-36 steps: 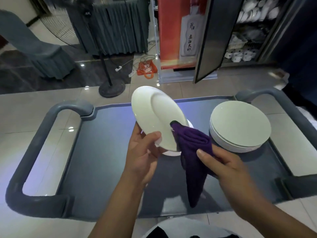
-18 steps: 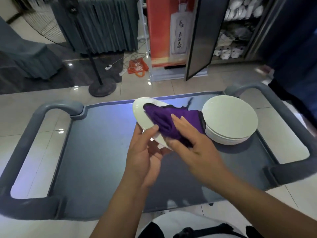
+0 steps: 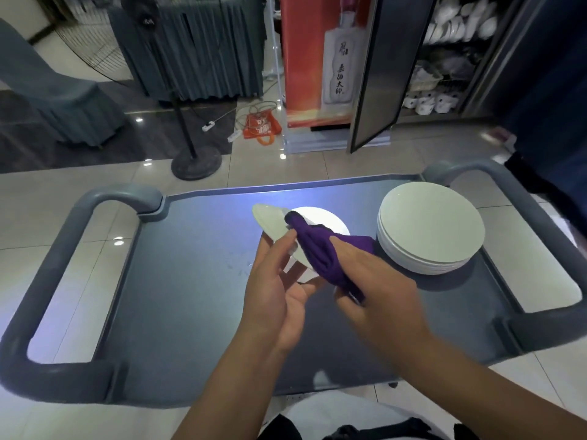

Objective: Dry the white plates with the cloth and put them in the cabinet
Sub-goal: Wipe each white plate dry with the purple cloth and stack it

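Step in hand: drying one white plate; none of the work of putting away has begun for it.
Held plate (image 3: pixel 275 224): tilted above the middle of the grey cart (image 3: pixel 178 281), far edge raised, over another white plate (image 3: pixel 330 222) that lies on the cart top.
Left hand (image 3: pixel 276 290): fingers and thumb curled round the held plate's near rim, gripping it from below and the side.
Right hand (image 3: pixel 378 287): closed over the purple cloth (image 3: pixel 317 249), pressing it against the plate's face; the cloth covers most of the near half.
Stack of plates (image 3: pixel 428 227): on the right of the cart, well apart from the hands; whether these are dried or waiting cannot be told.
Cabinet (image 3: pixel 444 52): far right, door (image 3: pixel 378 74) swung open, white crockery on its shelves.
Next move, as I judge it: finish wiping the face, turn the plate to reach its back, then carry it to the cabinet; a firm hold on the rim matters, since a damp plate slips easily.
Writing: a red banner (image 3: pixel 317 58) at the far middle shows a white bottle with vertical Chinese characters, too small to read surely; an orange bag (image 3: pixel 261 127) on the floor has white print, unreadable.
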`<state>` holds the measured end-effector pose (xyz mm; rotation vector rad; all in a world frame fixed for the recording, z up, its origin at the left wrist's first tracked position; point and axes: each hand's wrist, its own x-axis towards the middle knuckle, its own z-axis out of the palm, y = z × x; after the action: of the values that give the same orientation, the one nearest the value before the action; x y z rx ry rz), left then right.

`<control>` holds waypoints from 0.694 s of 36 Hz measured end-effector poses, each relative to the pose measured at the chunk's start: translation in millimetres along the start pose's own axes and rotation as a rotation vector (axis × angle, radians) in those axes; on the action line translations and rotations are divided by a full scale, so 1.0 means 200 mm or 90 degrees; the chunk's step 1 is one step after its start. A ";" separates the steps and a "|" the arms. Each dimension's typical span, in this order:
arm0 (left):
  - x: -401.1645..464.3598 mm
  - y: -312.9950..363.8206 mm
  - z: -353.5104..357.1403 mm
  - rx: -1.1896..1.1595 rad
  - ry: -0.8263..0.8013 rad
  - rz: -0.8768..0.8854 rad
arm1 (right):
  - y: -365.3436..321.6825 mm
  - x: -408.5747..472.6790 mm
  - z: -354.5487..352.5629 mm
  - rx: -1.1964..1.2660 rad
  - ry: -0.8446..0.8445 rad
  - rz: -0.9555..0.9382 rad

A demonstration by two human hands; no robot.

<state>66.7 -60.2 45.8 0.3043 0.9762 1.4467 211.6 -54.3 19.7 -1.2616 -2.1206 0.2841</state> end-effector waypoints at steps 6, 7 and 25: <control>0.04 0.03 0.01 0.225 -0.036 0.026 | 0.04 0.09 -0.09 0.279 -0.035 0.221; 0.06 0.03 0.01 0.301 -0.062 0.049 | 0.05 0.12 -0.10 0.352 -0.022 0.257; 0.07 0.06 -0.21 0.154 -0.124 -0.021 | 0.31 0.18 -0.23 0.697 -0.048 0.681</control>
<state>26.0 -61.8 24.9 0.5923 0.9911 1.2437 271.9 1.2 39.0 -1.4572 -0.7797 1.6548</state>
